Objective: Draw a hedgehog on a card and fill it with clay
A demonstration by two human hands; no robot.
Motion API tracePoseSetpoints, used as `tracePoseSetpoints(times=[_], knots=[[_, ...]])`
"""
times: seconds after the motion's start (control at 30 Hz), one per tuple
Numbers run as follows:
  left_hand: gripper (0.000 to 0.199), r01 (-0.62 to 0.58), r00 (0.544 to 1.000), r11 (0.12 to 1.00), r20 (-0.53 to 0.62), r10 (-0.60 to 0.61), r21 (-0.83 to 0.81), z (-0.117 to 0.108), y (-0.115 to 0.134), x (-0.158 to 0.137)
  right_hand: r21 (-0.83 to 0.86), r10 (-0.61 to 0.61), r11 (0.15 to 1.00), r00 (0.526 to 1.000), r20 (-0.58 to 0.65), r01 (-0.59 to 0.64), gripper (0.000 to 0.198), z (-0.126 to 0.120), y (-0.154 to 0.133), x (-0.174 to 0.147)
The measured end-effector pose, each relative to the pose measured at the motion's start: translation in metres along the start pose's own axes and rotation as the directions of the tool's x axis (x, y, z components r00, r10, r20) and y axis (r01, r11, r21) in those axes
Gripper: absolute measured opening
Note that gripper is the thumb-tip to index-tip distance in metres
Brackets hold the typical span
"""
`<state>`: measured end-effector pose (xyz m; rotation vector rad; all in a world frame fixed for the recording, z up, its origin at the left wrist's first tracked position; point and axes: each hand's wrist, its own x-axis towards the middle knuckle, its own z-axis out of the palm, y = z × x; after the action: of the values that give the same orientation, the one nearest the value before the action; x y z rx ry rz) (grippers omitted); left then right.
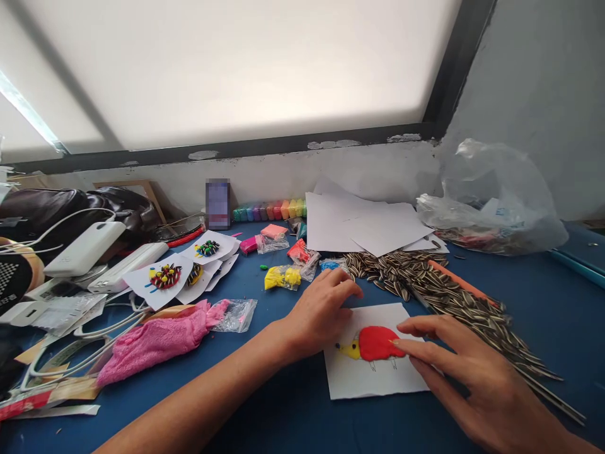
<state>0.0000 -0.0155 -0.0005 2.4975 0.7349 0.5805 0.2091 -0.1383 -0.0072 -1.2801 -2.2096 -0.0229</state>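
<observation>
A white sheet of paper [350, 381] lies on the blue table in front of me. On it is a small animal figure with a flattened red clay body [375, 343], a yellow clay head [350, 350] and drawn legs. My left hand [324, 309] rests at the sheet's upper left edge, fingers bent and apart, with nothing seen in them. From the right, my right hand [466, 362] reaches over the sheet. Its extended fingertips touch the right end of the red clay, and the fingers are apart.
Sunflower seeds [454, 293] lie in a heap behind and right of the sheet, with an orange strip [466, 284] among them. Bagged yellow clay [282, 277], finished clay figures on paper [165, 277], a pink cloth [155, 343], blank sheets [363, 221] and a plastic bag [501, 202] surround it.
</observation>
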Motion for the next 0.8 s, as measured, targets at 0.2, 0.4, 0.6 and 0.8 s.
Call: tracePoseSetpoints(times=[0.2, 0.4, 0.6, 0.8], knots=[[0.025, -0.012, 0.985, 0.992, 0.172, 0.033, -0.124, -0.002, 0.009, -0.001, -0.011, -0.012, 1.000, 1.000, 0.008, 0.012, 0.045, 0.005, 0.000, -0.005], [0.064, -0.077, 0.938, 0.993, 0.332, 0.102, -0.087, -0.013, 0.013, -0.002, -0.067, -0.024, 0.997, 0.999, 0.044, 0.027, 0.050, 0.006, 0.002, -0.009], [0.061, -0.112, 0.926, 0.993, 0.360, 0.114, -0.028, -0.012, 0.014, -0.002, -0.136, -0.042, 0.990, 0.998, 0.056, 0.050, 0.052, 0.008, 0.004, -0.009], [0.060, -0.120, 0.925, 0.993, 0.361, 0.120, -0.022, -0.013, 0.013, -0.002, -0.189, -0.087, 0.977, 0.994, 0.073, 0.099, 0.049, 0.009, 0.007, -0.011]])
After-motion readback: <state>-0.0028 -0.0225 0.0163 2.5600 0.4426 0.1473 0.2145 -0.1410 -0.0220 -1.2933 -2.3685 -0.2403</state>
